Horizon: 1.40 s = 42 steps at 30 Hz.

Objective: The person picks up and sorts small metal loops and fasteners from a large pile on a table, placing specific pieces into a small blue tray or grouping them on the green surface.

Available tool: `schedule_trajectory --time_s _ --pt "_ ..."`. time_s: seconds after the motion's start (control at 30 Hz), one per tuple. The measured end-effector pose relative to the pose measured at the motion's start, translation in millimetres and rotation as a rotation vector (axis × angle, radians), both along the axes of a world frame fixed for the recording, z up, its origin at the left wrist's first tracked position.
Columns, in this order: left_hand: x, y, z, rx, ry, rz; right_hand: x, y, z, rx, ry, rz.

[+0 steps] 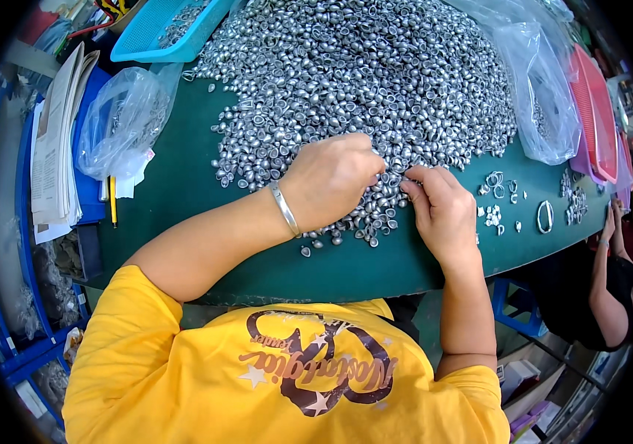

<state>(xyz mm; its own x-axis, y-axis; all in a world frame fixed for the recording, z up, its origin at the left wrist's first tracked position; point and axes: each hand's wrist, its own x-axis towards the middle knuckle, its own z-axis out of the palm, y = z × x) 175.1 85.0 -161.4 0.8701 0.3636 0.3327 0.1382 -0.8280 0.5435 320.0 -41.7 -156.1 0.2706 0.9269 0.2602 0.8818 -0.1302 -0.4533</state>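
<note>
A big heap of small silver-grey metal pieces [361, 81], rounded and hollow like little cups, covers the middle of the green table [205, 251]. My left hand [335, 181], with a silver bangle [284, 210] on its wrist, is curled closed at the near edge of the heap. Its fingertips point right, and what they hold is hidden. Close by on the right, my right hand [442, 211] pinches thumb and forefinger together, apparently on one small metal piece. Several loose pieces [372, 222] lie below and between the hands.
A blue basket [172, 44] and a clear plastic bag [124, 122] stand left of the heap. To the right are another clear bag [546, 111], a red basket [590, 111] and small silver rings [494, 183]. Another person's hands [612, 222] are at the far right edge.
</note>
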Motion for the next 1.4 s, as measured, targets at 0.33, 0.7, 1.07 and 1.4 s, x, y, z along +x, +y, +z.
schedule_trajectory --time_s 0.33,0.7,1.07,1.4 --pt "6 0 4 0.132 0.016 -0.125 18 -9 6 0.054 0.942 -0.213" --pt "-11 6 12 -1.779 -0.053 -0.005 23 -7 -2 0.13 1.311 -0.16" --pt "-15 6 12 -1.847 -0.05 0.042 28 -21 -12 0.295 2.121 0.235" --pt "-15 -3 5 -0.274 -0.071 0.03 29 -36 -2 0.347 2.152 0.062"
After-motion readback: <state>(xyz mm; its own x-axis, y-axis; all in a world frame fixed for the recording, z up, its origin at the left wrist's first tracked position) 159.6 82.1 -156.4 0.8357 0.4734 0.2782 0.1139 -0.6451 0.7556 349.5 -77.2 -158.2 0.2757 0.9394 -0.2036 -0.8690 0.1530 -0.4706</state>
